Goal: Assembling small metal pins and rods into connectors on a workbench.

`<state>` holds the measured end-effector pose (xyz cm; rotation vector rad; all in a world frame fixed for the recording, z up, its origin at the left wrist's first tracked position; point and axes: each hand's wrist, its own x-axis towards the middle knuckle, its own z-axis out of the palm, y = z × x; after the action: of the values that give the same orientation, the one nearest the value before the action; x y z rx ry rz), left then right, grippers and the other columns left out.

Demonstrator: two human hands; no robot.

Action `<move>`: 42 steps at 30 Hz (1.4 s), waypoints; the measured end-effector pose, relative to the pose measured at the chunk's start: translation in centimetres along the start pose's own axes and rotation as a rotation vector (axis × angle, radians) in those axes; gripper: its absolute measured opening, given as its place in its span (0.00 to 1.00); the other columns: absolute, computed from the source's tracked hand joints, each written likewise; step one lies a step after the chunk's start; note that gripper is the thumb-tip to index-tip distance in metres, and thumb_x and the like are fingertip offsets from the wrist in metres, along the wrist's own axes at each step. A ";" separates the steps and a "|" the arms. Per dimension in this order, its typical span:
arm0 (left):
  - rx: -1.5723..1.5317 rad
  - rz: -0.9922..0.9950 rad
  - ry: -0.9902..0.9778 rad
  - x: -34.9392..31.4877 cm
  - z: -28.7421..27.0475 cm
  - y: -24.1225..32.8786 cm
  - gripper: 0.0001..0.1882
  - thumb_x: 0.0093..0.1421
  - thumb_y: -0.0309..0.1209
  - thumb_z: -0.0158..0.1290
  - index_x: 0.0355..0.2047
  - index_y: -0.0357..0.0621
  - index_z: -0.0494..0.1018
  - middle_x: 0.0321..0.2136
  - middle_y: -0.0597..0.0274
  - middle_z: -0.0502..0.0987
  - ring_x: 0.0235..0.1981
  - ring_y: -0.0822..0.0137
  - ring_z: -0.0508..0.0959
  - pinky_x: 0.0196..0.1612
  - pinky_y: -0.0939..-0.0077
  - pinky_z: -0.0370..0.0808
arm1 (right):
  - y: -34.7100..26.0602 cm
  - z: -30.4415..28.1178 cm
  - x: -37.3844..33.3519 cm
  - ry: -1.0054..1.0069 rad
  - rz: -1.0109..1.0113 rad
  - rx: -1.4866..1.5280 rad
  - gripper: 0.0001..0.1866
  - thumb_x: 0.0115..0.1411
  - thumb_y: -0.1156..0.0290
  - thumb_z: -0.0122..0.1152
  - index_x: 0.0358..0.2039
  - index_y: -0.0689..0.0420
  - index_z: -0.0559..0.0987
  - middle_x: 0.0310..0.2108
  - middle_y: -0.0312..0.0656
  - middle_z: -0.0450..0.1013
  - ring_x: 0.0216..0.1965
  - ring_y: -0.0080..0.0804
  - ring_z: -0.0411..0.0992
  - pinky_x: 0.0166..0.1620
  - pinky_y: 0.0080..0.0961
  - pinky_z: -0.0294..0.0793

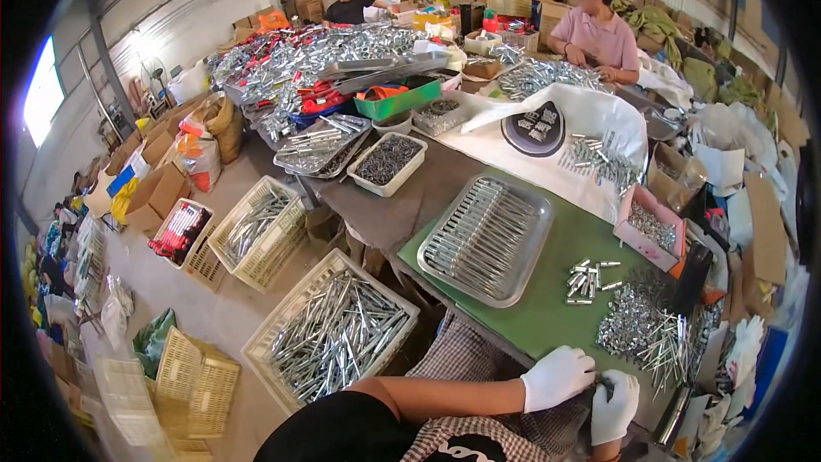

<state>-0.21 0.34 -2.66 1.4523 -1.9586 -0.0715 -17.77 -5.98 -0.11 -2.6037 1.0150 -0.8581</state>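
Note:
My left hand [558, 379] and my right hand [614, 408], both in white gloves, meet at the near edge of the green work mat [522, 325]. Curled fingers on each hand close around something small that I cannot make out. Just beyond them lie a heap of small silvery metal parts [631, 325] and a bunch of thin metal rods [670, 349]. Short metal sleeves [587, 281] are scattered farther up the mat. A metal tray [523, 284] to the left holds a neat row of long silvery rod-shaped pieces [479, 235].
On the floor at left stand cream plastic crates [256, 358] of metal rods. A pink box [629, 235] of small parts borders the mat at right. Farther off are a tub of dark screws [419, 160], a white sack [487, 133], heaped hardware [299, 64], and two people seated at work.

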 end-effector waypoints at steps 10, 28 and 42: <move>0.004 0.012 0.013 -0.3 0.3 -0.1 0.06 0.57 0.34 0.54 0.27 0.47 0.75 0.31 0.64 0.72 0.35 0.61 0.75 0.38 0.64 0.74 | -0.9 -0.4 0.5 -0.019 -0.139 -0.121 0.11 0.46 0.80 0.61 0.31 0.55 0.76 0.28 0.44 0.74 0.35 0.49 0.71 0.43 0.43 0.69; 0.053 -0.025 -0.025 -0.2 0.5 0.2 0.05 0.55 0.33 0.54 0.28 0.48 0.76 0.31 0.64 0.72 0.37 0.60 0.76 0.39 0.64 0.74 | -1.7 1.4 -0.8 0.204 -0.161 -0.242 0.08 0.47 0.79 0.62 0.28 0.56 0.75 0.27 0.47 0.73 0.33 0.52 0.71 0.42 0.45 0.69; 0.088 -0.043 -0.005 -0.6 -0.2 0.3 0.07 0.56 0.33 0.54 0.34 0.48 0.77 0.32 0.65 0.74 0.37 0.61 0.77 0.40 0.64 0.74 | 0.6 -2.4 -2.6 0.122 0.179 -0.195 0.15 0.56 0.78 0.60 0.45 0.65 0.80 0.41 0.54 0.78 0.45 0.53 0.75 0.51 0.43 0.72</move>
<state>-0.32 1.00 -2.67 1.5524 -1.9564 -0.0083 -21.06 -4.62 0.40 -2.5889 1.4061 -0.9242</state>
